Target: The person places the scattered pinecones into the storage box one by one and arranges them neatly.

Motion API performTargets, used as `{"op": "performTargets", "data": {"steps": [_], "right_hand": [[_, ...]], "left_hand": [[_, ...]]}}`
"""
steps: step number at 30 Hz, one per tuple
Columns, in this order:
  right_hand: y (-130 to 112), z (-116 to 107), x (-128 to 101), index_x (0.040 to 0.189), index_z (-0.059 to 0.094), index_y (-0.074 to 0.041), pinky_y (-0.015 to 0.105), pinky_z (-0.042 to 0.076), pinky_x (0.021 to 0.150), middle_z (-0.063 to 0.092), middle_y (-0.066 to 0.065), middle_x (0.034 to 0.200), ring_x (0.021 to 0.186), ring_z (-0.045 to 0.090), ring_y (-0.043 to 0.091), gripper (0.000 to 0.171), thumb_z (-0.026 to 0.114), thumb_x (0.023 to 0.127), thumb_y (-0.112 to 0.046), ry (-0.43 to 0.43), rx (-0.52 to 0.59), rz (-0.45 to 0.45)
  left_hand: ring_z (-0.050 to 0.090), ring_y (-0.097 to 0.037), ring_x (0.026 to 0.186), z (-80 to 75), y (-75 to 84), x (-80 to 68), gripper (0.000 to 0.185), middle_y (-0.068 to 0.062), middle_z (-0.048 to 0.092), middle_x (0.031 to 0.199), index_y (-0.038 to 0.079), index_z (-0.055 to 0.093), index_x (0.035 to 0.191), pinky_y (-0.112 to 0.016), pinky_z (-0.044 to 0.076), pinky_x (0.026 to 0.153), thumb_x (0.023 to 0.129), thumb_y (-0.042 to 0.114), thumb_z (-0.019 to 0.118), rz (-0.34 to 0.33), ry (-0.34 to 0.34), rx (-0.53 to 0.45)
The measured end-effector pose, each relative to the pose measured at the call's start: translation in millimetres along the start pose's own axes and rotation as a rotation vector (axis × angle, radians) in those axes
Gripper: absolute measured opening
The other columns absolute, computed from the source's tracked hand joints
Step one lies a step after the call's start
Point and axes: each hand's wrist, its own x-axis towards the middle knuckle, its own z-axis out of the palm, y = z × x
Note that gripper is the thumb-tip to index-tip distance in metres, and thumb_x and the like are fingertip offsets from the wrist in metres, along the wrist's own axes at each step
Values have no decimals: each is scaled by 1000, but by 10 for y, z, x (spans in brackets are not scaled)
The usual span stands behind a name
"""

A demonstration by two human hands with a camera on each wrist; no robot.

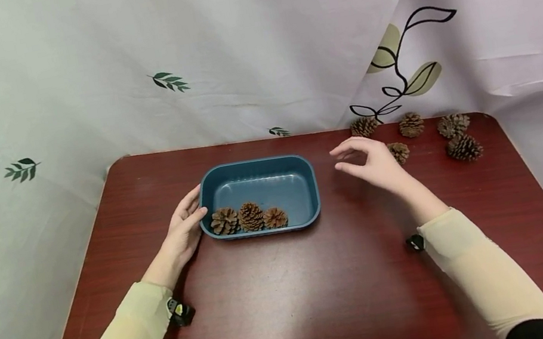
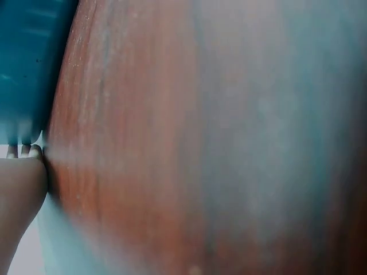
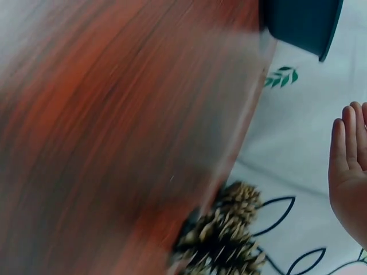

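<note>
A teal rectangular tray (image 1: 303,165) sits on the red-brown table (image 1: 292,287), with three pine cones (image 1: 249,217) lined along its near wall. My left hand (image 1: 184,226) rests with straight fingers against the tray's left end; the left wrist view shows the fingertips (image 2: 26,152) at the teal wall (image 2: 26,63). My right hand (image 1: 365,162) hovers empty to the right of the tray, fingers relaxed and spread. A loose pine cone (image 1: 399,152) lies just behind it. In the right wrist view the palm (image 3: 350,172) is open above blurred cones (image 3: 226,235).
Several more pine cones (image 1: 454,137) lie scattered at the table's far right corner. A pale cloth backdrop (image 1: 228,50) printed with leaves hangs behind the table's far edge. The tray's corner (image 3: 301,23) shows in the right wrist view.
</note>
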Motion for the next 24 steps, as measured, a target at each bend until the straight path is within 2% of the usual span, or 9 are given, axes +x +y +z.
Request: {"op": "performTargets", "data": {"steps": [4,7,10,15,19,24], "right_hand": [[40,-114,-73,117,75,7,12,55,89,72,25,114,99,74,7,26,78,92,6,51,12,37],[74,-188,-126,118,76,5,11,55,88,73,22,113,97,73,0,26,78,92,5,94,3,61],[120,-260,-186,119,76,4,11,55,88,75,11,110,97,71,-4,28,79,91,6,138,-4,73],[210,-398,-308,123,73,9,11,54,92,70,-16,110,100,69,-5,35,79,88,12,210,7,72],[253,-505,-384,123,70,13,10,53,93,68,-17,111,102,68,-3,38,79,87,14,252,0,74],[294,-640,-463,124,70,13,8,52,90,67,-21,110,102,66,-6,39,80,86,14,293,-48,99]], "left_hand": [[56,-2,133,-20,-4,-5,63,16,56,147,8,27,168,-18,47,106,110,-2,48,-6,1,10],[57,-2,133,-31,-14,-11,63,16,55,148,8,26,169,-18,47,106,110,-1,49,0,-2,13],[57,-2,132,-29,-24,-15,63,15,54,148,8,26,169,-18,47,106,110,0,49,7,-3,19],[57,-2,131,-35,-36,-10,63,15,54,148,9,26,168,-18,48,105,110,1,50,7,-2,23],[58,-3,131,-32,-38,-7,63,14,54,149,9,26,168,-19,48,105,110,1,50,7,-3,24],[58,-3,130,-23,-34,-8,63,15,55,148,9,27,168,-19,49,105,110,1,50,9,-5,24]]}}
